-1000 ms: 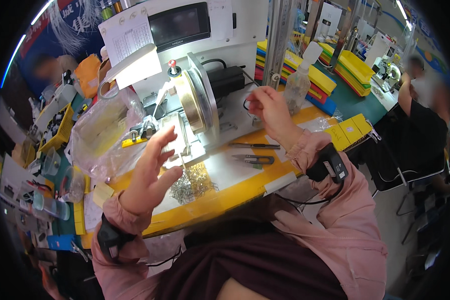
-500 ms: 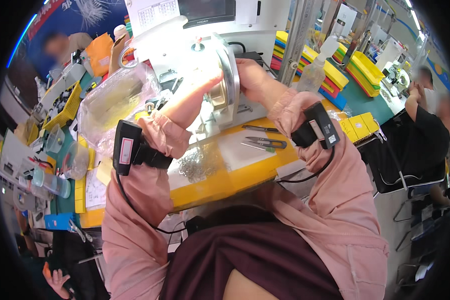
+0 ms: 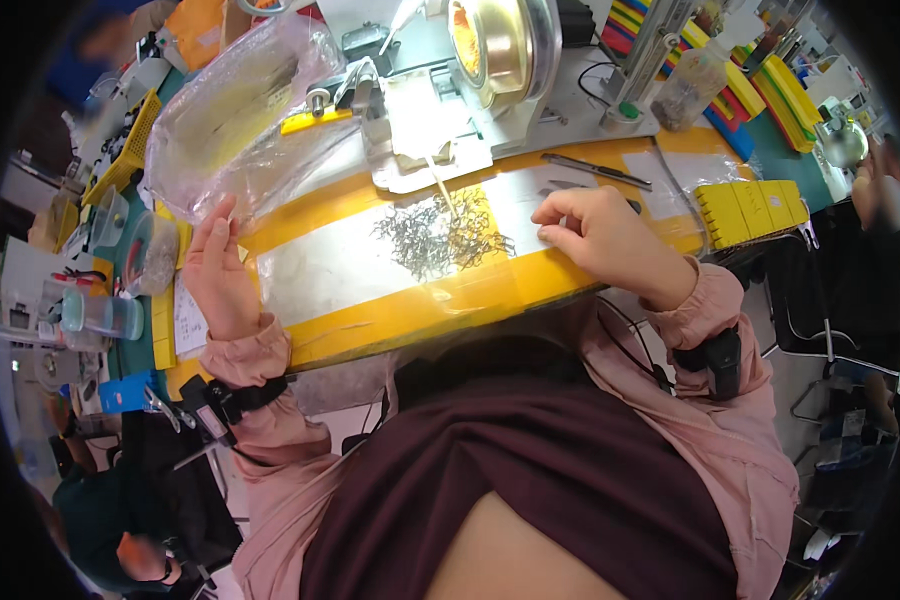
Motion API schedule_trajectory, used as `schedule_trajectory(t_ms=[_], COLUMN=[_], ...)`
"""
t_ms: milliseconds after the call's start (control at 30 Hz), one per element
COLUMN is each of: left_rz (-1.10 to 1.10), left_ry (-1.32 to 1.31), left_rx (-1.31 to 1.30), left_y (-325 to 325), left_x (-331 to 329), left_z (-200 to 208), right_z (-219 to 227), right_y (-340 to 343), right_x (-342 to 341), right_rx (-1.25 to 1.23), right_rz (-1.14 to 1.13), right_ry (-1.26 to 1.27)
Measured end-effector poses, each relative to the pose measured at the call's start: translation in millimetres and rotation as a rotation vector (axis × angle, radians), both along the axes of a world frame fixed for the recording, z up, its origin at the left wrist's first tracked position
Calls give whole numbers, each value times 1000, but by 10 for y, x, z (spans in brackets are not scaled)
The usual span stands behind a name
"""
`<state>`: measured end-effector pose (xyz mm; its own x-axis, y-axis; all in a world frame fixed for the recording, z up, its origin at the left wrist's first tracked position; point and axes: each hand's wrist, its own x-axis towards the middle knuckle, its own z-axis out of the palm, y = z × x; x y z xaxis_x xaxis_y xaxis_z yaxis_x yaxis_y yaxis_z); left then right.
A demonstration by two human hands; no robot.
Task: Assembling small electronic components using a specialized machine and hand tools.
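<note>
The pile of small wire-like metal pieces (image 3: pixel 420 238) lies on the yellow-edged workbench (image 3: pixel 370 318); its pieces look light, stiff, perhaps slippery and apt to tangle, so each is probably best pinched by one end with the fingertips. Just right of the pile, the one right hand (image 3: pixel 610 232) curls thumb and forefinger nearly together, and whether they pinch a piece I cannot tell; well left of the pile, the one left hand (image 3: pixel 218 272) is released, fingers loosely extended. Beyond the pile stands one brass-coloured drum (image 3: pixel 507 55); beyond it to the right, one slim dark-handled tool (image 3: pixel 598 171) and one clear bottle (image 3: pixel 686 88); the pile's pieces are too many to count
</note>
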<state>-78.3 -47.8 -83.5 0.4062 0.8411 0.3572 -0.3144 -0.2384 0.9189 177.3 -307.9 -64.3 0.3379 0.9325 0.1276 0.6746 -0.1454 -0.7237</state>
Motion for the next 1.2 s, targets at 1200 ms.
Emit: schedule_trajectory(t_ms=[1200], left_rz=[-152], left_ry=[173], left_rx=[536], left_y=[-1179], left_x=[738], left_z=[409], right_z=[373], right_y=[396], right_x=[-477], right_rx=[409], right_rz=[230], right_ry=[899])
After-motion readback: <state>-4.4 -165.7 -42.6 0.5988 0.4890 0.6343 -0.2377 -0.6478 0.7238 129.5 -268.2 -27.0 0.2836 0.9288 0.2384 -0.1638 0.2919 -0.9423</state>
